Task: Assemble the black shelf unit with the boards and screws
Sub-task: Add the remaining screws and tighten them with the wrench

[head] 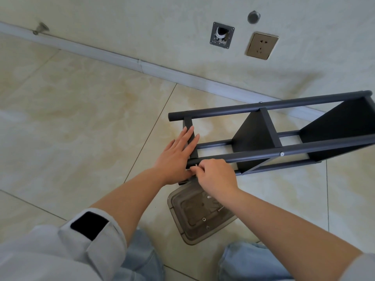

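The black shelf unit (269,136) lies on its side on the tiled floor, its round poles running left to right with black boards fixed between them. My left hand (178,153) lies flat with straight fingers on the end board at the unit's left end. My right hand (213,171) is curled just below the near pole's left end and pinches a small metal piece, apparently a screw (191,168), against the pole. A silver screw head (281,154) shows farther right on the same pole.
A clear plastic tray (199,217) with a few small metal fittings lies on the floor between my knees and the shelf. The wall with a socket (261,45) and a baseboard (142,65) runs behind the unit. Tiled floor extends to the left.
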